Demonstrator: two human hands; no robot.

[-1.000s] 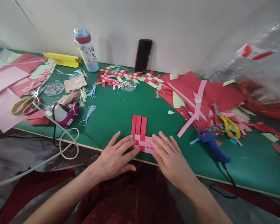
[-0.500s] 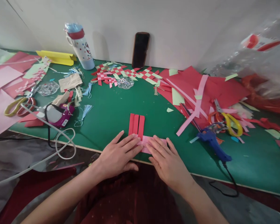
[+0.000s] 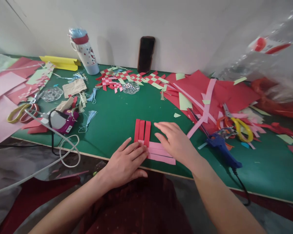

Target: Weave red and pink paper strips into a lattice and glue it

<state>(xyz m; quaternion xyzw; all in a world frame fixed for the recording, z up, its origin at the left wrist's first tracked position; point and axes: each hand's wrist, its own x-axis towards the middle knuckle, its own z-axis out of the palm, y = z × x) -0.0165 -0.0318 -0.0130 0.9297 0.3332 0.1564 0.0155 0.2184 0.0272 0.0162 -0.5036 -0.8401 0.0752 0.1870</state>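
Head view, left hand (image 3: 124, 165) flat on pink strips (image 3: 158, 150), red strips (image 3: 147, 131) reaching beyond it, right hand (image 3: 180, 143) alongside, thumb and fingers apart.

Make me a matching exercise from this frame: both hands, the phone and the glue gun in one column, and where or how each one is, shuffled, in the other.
Column one
1. left hand
2. right hand
3. phone
4. glue gun

Column two
A. leaning upright against the wall
B. fingers beside the red strips, apart from them
C. blue, with a dark cord
D. fingers laid over the left end of the pink strips

Pairs: 1-D, 2-B, 3-A, 4-C
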